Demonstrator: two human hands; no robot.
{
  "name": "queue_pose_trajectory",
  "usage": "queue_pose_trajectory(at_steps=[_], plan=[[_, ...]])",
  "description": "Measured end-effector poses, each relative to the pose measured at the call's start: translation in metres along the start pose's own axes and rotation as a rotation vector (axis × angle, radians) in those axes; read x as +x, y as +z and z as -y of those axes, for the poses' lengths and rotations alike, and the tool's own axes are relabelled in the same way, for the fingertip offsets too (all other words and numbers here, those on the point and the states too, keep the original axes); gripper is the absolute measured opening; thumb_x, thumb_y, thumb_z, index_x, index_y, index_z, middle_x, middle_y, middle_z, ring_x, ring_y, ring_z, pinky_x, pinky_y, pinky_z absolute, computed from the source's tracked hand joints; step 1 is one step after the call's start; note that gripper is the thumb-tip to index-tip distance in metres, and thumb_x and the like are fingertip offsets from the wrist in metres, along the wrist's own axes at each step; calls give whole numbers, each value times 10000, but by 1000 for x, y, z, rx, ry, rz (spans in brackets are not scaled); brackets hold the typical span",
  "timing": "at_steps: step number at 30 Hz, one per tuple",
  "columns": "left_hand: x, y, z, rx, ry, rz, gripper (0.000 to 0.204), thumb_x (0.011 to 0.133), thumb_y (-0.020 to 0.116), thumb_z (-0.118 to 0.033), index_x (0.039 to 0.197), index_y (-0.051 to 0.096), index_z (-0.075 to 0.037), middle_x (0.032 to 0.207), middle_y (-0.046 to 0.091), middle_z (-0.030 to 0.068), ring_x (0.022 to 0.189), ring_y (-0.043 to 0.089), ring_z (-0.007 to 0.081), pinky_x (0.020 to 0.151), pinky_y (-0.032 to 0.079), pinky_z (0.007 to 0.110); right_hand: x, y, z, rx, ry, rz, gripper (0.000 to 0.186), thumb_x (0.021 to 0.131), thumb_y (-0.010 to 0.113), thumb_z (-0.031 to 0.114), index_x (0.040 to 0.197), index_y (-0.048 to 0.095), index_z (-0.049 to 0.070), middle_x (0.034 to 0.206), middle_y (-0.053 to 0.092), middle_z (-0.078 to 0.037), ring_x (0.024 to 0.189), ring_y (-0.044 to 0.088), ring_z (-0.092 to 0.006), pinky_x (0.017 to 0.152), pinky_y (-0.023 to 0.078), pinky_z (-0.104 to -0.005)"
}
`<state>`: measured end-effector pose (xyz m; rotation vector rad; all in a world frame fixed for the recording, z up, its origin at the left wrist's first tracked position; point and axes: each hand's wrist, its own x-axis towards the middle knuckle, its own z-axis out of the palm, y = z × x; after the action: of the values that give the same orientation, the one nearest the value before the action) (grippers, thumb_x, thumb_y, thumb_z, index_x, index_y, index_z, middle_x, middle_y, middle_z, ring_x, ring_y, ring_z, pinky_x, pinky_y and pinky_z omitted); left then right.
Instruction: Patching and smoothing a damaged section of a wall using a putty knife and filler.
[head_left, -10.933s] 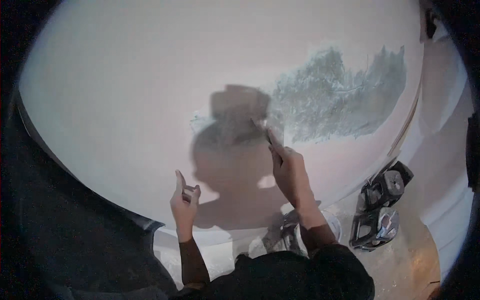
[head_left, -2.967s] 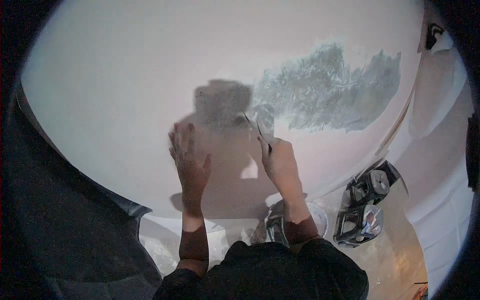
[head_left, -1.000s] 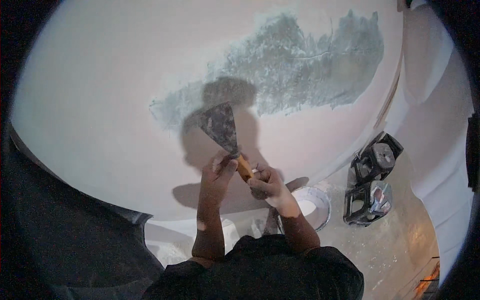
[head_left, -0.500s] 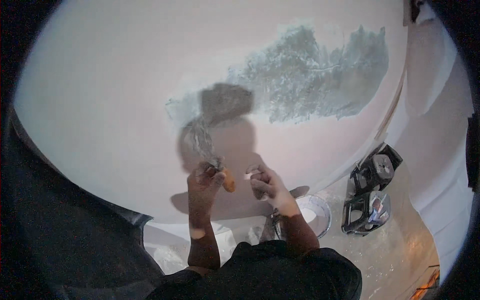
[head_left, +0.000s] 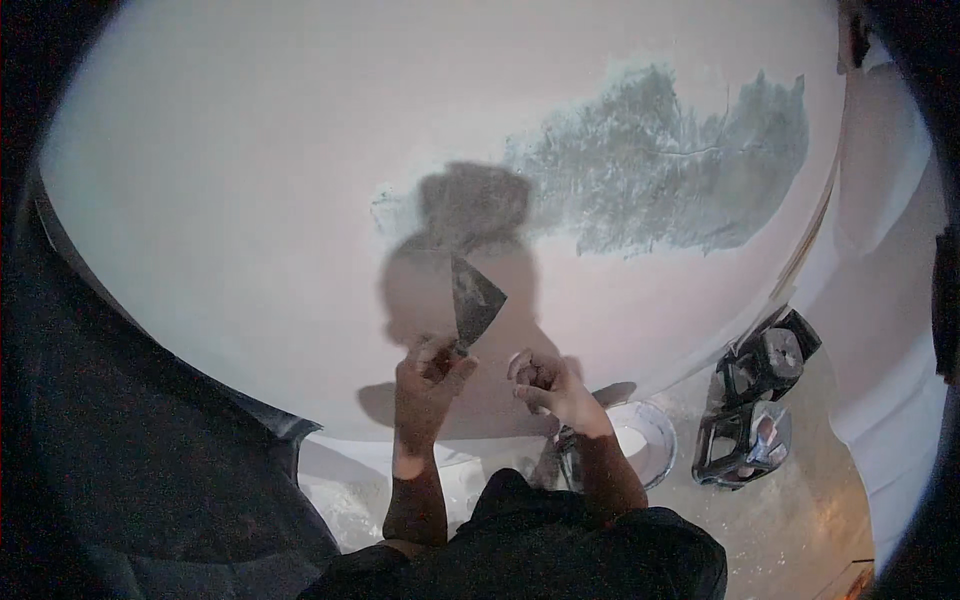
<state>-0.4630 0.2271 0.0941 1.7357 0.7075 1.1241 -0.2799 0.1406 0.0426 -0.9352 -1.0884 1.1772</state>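
Note:
A putty knife [head_left: 477, 302] is in my left hand [head_left: 432, 370], its dark, flared blade pointing up and away while the fingers close over its handle end. My right hand [head_left: 545, 385] is a short way to the right, fingers curled in; whatever they hold, if anything, cannot be made out. Both hands are in front of a large pale surface [head_left: 250, 200]. A rough grey-green patch [head_left: 680, 165] spreads over its upper right part. The shadow of my head and arms falls on the pale surface around the blade.
A white bucket [head_left: 655, 440] stands just beyond my right forearm. Two black step stools [head_left: 785, 350] are on the floor [head_left: 760, 540] to the right. White sheeting [head_left: 890, 290] hangs at the right edge, and dark sheeting [head_left: 150, 430] covers the lower left.
The putty knife has turned in my left hand: its orange handle, visible before, is now hidden and the blade shows broadside. The view has shifted slightly, and my right hand has stayed beside it.

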Motion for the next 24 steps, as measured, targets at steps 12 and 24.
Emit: queue_pose_trajectory(at_steps=[12, 24], plan=[[6, 29, -3, -83, -127, 89, 211, 881, 668, -150, 999, 573, -4, 593, 563, 13, 432, 500, 75, 403, 397, 247, -28, -36, -2, -104, -105, -199, 89, 848, 642, 77, 781, 612, 24, 645, 539, 35, 518, 422, -31, 457, 307, -200], [18, 58, -1, -258, -51, 39, 151, 868, 684, -141, 883, 608, -10, 583, 562, 10, 464, 512, 64, 409, 393, 241, -39, -51, 1, -86, -220, -392, 106, 877, 648, 121, 843, 606, 30, 614, 487, 34, 464, 394, -41, 428, 298, -214]])
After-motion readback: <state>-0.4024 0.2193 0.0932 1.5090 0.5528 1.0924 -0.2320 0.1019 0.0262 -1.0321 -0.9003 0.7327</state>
